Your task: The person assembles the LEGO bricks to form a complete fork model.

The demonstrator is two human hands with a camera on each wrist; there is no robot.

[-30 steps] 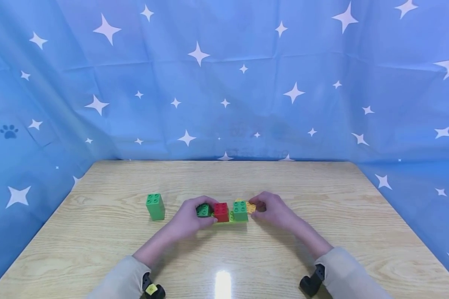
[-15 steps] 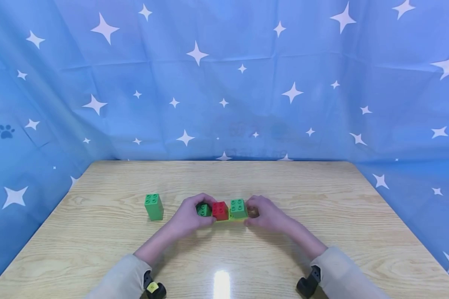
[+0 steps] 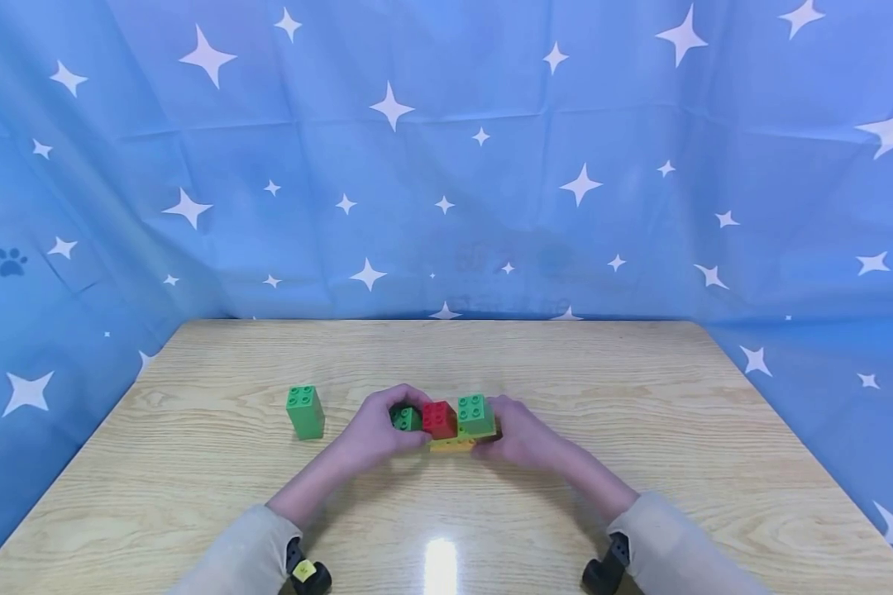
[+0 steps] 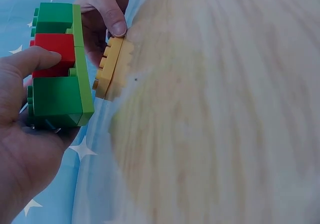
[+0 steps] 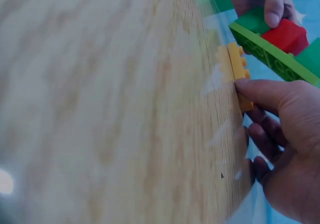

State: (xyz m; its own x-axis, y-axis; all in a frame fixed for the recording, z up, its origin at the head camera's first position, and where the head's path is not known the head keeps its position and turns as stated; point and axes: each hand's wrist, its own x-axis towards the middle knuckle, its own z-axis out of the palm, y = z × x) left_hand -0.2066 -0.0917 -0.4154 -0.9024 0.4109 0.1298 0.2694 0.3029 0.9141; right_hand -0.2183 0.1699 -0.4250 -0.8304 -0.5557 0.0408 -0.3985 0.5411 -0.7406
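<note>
My left hand (image 3: 374, 428) grips a row of toy building bricks. A red brick (image 3: 439, 420) sits mid-row, flanked by a dark green brick (image 3: 406, 419) and a brighter green brick (image 3: 475, 413). A lime-green base (image 4: 85, 89) runs under all of them, raised off the wooden table in the wrist views. Thumb and fingers of my right hand (image 3: 524, 435) pinch one end of a flat yellow-orange studded brick (image 5: 236, 62). That brick is at the tabletop, studs up, below the lime base; in the head view the row hides most of it.
A tall green block (image 3: 306, 412) stands on the wooden table (image 3: 446, 504), left of my left hand. Behind the table hangs a blue curtain (image 3: 446, 165) with white stars. Each wrist wears a small black camera.
My right hand has carried the yellow-orange brick leftward, from beside the row's right end to under its front. The left hand keeps its grip on the row, almost in place.
</note>
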